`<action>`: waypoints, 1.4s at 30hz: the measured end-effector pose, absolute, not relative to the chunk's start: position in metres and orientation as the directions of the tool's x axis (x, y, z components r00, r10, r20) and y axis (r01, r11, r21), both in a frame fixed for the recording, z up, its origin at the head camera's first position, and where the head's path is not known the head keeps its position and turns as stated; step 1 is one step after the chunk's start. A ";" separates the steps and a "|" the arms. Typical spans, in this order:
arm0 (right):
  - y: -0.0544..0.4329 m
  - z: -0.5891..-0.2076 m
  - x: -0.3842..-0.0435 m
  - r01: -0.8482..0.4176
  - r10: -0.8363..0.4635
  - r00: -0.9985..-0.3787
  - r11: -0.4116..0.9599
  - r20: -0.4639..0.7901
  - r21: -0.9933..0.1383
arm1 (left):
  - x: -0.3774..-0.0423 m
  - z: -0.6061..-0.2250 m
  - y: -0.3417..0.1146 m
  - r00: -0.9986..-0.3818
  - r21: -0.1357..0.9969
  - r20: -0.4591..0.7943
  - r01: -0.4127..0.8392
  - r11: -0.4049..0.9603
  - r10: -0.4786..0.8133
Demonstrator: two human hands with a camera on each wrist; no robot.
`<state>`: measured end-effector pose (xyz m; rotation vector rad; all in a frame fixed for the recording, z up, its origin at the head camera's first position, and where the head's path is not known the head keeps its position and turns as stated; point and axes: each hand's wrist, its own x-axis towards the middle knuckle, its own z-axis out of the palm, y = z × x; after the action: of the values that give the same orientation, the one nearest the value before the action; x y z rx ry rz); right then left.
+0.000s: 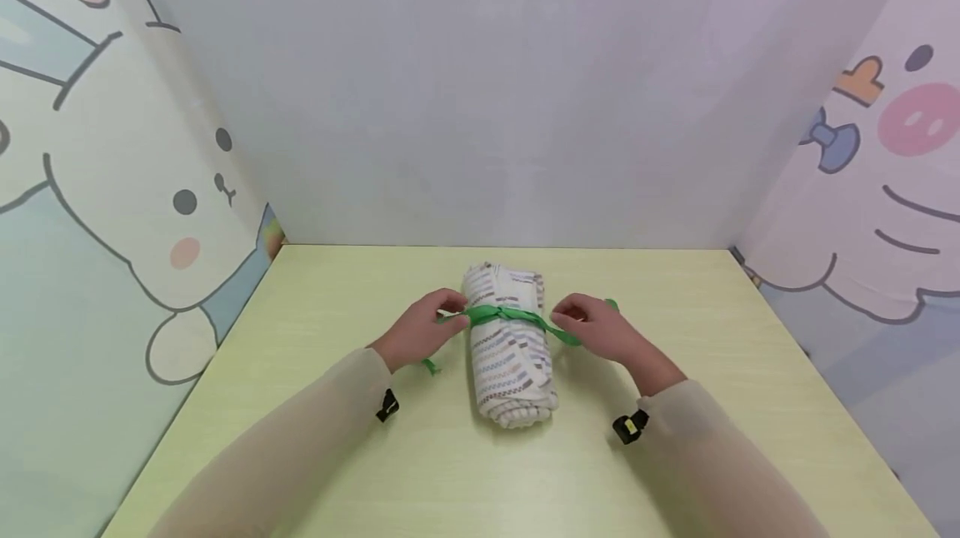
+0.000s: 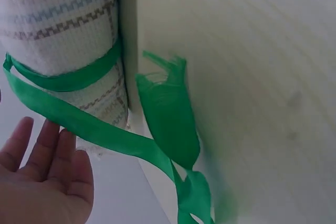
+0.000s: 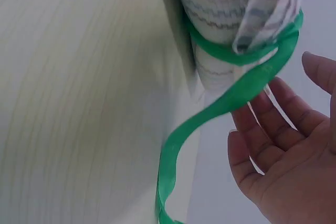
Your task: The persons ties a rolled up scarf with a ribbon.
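A rolled cloth point(image 1: 510, 371), white with striped patterning, lies lengthwise on the table. Around its middle runs a green ribbon point(image 1: 527, 316), crossed over on top, with loose tails to both sides. My left hand point(image 1: 422, 331) is at the roll's left side; in the left wrist view its relaxed fingers point(image 2: 44, 150) touch or sit just behind the ribbon tail, whose frayed end hangs near the tabletop. On the other side, my right hand point(image 1: 600, 330) has its thumb apart from loosely bent fingers point(image 3: 262, 135), close beside the right tail point(image 3: 210, 111). Whether those fingers touch it, I cannot tell.
The pale yellow table point(image 1: 337, 471) reaches back to a plain light curtain point(image 1: 495, 105). Cartoon-printed curtains stand along both sides, a rabbit point(image 1: 150, 163) on the left. Black wrist devices point(image 1: 630, 426) sit at both sleeve cuffs.
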<state>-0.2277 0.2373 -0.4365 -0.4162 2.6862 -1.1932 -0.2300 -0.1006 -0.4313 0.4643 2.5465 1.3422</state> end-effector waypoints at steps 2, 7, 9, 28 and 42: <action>0.226 -0.437 -0.230 -0.211 -0.368 -0.929 0.614 -0.040 -0.760 | -0.234 -0.431 -0.095 -0.912 0.818 -0.050 0.197 0.541 0.407; 0.211 -0.438 -0.239 -0.198 -0.397 -0.914 0.606 -0.078 -0.770 | -0.244 -0.430 -0.087 -0.888 0.798 -0.058 0.233 0.556 0.456; 0.208 -0.438 -0.242 -0.191 -0.397 -0.914 0.608 -0.086 -0.771 | -0.246 -0.430 -0.086 -0.884 0.792 -0.070 0.232 0.565 0.462; 0.205 -0.422 -0.251 -0.218 -0.464 -0.886 0.445 -0.016 -0.868 | -0.249 -0.420 -0.088 -0.859 0.860 -0.125 0.156 0.486 0.496; 0.220 -0.409 -0.256 -0.105 -0.452 -0.892 0.157 0.023 -0.982 | -0.246 -0.406 -0.091 -0.881 0.764 -0.132 0.202 0.613 0.454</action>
<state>-0.2560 0.2203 -0.4089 -0.5381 2.1616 -1.7975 -0.2455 -0.0907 -0.4062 0.5304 2.5275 1.1408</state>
